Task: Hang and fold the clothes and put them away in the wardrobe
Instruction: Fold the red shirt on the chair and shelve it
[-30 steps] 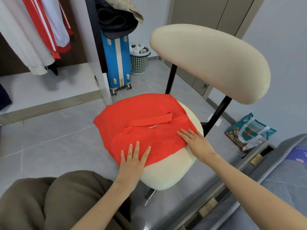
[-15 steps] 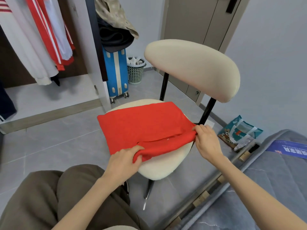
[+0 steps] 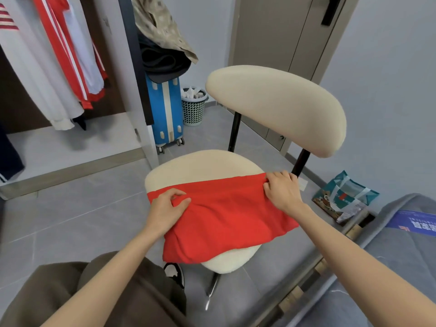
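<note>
A red garment (image 3: 224, 218) lies folded on the cream seat of a chair (image 3: 203, 164), covering the seat's near half and hanging over its front edge. My left hand (image 3: 166, 208) pinches the fabric at the fold's far left corner. My right hand (image 3: 282, 191) grips the fold's far right corner, near the chair's black back post. The open wardrobe (image 3: 70, 142) stands at the left, with white and red clothes (image 3: 59, 62) hanging inside.
A blue suitcase (image 3: 166, 112) with dark clothes piled on top stands beside the wardrobe post. A mesh bin (image 3: 194, 107) sits behind it. A teal bag (image 3: 344, 199) lies on the floor at the right. A grey mattress (image 3: 401, 256) fills the lower right corner.
Both hands went from lying flat on the red garment to gripping its near edge, then carried that edge up and away across the seat, folding the garment over itself.
</note>
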`<action>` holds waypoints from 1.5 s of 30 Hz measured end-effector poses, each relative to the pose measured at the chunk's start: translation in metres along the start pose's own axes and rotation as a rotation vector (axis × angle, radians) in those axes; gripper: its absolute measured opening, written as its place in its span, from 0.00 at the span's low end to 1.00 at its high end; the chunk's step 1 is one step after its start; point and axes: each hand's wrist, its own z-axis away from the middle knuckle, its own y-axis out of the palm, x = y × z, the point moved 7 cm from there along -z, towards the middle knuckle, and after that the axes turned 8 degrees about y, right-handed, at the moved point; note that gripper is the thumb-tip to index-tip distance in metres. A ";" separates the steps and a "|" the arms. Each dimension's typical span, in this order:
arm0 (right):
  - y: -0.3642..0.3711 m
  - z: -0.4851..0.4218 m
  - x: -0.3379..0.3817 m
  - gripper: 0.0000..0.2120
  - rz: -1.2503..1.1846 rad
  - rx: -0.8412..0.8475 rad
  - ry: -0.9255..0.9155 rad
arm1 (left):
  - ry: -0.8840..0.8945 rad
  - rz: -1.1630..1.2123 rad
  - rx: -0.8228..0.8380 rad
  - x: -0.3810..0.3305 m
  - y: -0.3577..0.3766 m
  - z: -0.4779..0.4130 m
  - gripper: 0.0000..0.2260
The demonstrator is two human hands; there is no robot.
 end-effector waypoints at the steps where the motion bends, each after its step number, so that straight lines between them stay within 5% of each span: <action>1: 0.003 -0.010 0.002 0.12 0.003 0.014 0.012 | -0.004 0.018 -0.013 0.004 0.000 -0.013 0.06; 9: 0.037 -0.072 0.015 0.14 0.012 0.066 0.080 | -0.066 0.039 -0.112 0.039 -0.001 -0.090 0.07; 13: 0.058 -0.061 0.027 0.17 -0.096 0.046 0.116 | 0.012 -0.207 -0.172 0.031 0.010 -0.078 0.16; 16: 0.084 -0.026 0.062 0.22 -0.191 0.147 -0.004 | 0.168 -0.390 0.060 -0.001 0.066 -0.051 0.20; 20: 0.120 0.013 0.084 0.34 -0.116 0.283 -0.157 | 0.063 -0.701 0.322 0.014 0.131 -0.027 0.25; 25: 0.131 0.007 0.042 0.31 0.021 0.295 -0.054 | -0.005 -0.742 0.170 0.051 0.113 -0.017 0.27; 29: 0.135 -0.002 0.011 0.27 -0.091 0.361 0.133 | -0.076 -0.753 0.113 0.065 0.095 -0.013 0.28; 34: 0.122 0.003 0.006 0.26 -0.188 0.385 0.138 | -0.045 -0.817 0.097 0.059 0.087 -0.021 0.30; 40: 0.105 0.070 0.049 0.32 -0.136 0.529 -0.165 | 0.135 -0.814 0.379 0.038 0.101 -0.065 0.23; 45: 0.121 0.091 0.050 0.30 -0.153 0.528 -0.021 | 0.168 -0.925 0.423 0.049 0.095 -0.071 0.23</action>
